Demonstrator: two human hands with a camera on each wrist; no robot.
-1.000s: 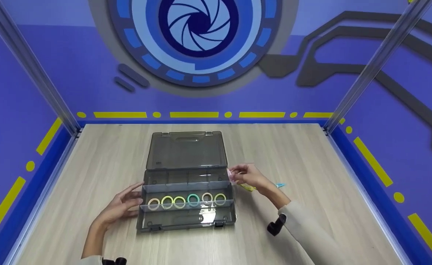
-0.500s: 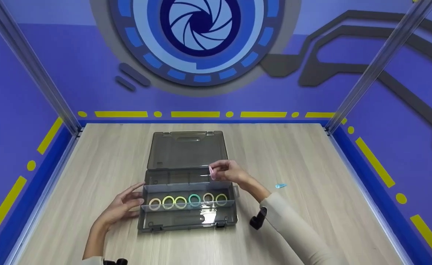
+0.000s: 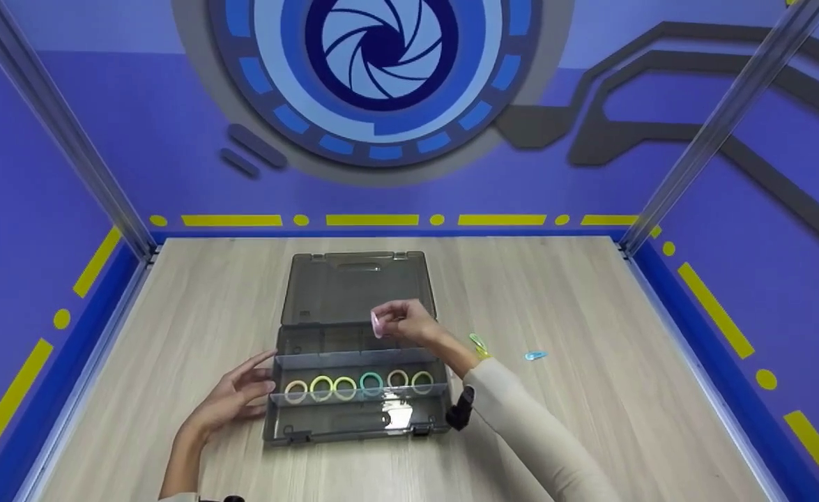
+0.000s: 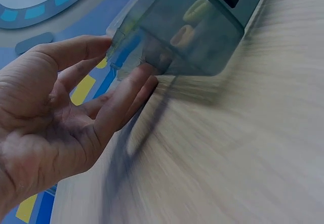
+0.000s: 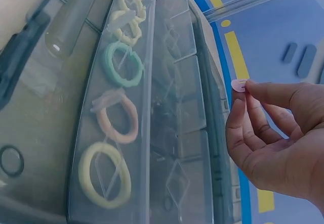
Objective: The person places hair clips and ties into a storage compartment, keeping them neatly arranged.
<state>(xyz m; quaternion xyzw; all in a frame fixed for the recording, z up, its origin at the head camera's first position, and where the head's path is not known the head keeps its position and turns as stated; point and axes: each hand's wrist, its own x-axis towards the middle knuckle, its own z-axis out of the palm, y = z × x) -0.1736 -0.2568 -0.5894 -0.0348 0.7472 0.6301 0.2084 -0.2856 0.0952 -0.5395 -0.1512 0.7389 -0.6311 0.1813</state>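
Observation:
A smoky clear organizer box [image 3: 346,422] stands on the table with its lid [image 3: 357,289] laid back. Several pastel hair ties, among them a teal one [image 3: 371,384], stand in a row in its middle compartment. My right hand [image 3: 409,324] pinches a pink snap hair clip [image 3: 377,325] between thumb and fingertips, above the rear compartment. In the right wrist view, the clip [image 5: 239,85] shows only its rounded end. My left hand [image 3: 231,394] touches the left end of the box with extended fingers; the left wrist view shows their tips at the box wall [image 4: 192,57].
To the right of the box lie green and yellow hair clips [image 3: 479,345], partly behind the right forearm. A blue hair clip [image 3: 535,355] lies farther right on the wooden table [image 3: 590,418]. Blue printed panels [image 3: 130,139] enclose the back and sides.
My right hand has carried the pink hair clip leftward from the box's right edge to above the rear compartment. The left hand stays at the box.

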